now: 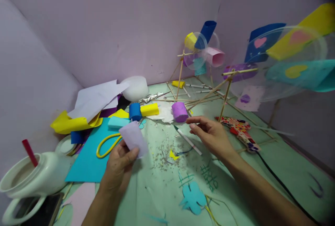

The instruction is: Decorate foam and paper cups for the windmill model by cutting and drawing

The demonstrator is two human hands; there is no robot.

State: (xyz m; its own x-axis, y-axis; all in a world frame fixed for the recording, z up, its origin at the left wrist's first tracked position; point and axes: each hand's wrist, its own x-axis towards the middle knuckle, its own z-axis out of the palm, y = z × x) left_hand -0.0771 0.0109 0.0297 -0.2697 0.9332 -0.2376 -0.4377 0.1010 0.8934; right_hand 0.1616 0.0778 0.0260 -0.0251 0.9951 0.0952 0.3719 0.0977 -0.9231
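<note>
My left hand (121, 161) pinches a small pale lilac piece of paper (134, 138) between thumb and fingers. Behind that paper a yellow loop handle (101, 149), apparently of scissors, lies over a turquoise sheet (86, 165). With fingers stretched forward and nothing in them, my right hand (209, 133) hovers beside a purple paper roll (179, 112); I cannot tell whether the fingertips touch it. Below that hand is a white pen with a dark green tip (188, 140). A blue paper roll (135, 112) and a yellow one (149, 109) stand further left.
Two stick-framed wheels with clear discs (201, 46) and coloured paper cups occupy the right and back. A patterned glue gun (239, 132) with a black cord lies at right. At left are a white pot (49, 170) and stacked paper (96, 97). A blue cutout (193, 198) lies in front.
</note>
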